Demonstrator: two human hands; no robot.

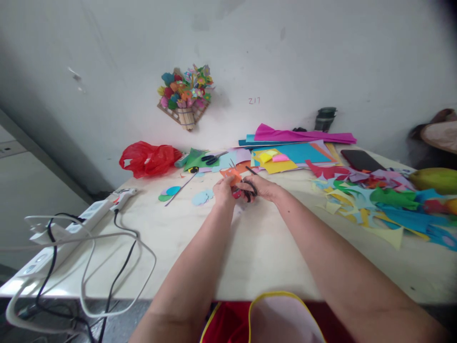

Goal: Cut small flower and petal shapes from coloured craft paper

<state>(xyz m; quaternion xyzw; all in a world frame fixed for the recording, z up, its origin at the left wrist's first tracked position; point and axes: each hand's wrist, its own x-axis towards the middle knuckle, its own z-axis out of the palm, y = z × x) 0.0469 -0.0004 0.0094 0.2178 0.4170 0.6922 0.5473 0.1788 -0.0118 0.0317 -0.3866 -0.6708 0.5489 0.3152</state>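
Both my arms reach out over the pale table [257, 247]. My left hand [223, 191] is closed on a small piece of orange paper [232, 176], held just above the tabletop. My right hand [262, 187] grips a pair of black-handled scissors [249, 189], fingers through the loops, with the blades pointing at the orange paper. The two hands almost touch. Light blue paper cut-outs [202, 197] lie just left of my left hand.
Coloured paper sheets [293, 150] are stacked at the back; scraps [385, 200] cover the right side. A second pair of scissors [211, 158], a red plastic bag [150, 158], a phone [361, 160] and a power strip [71, 233] with cables are about. A paper-flower basket [186, 95] hangs on the wall.
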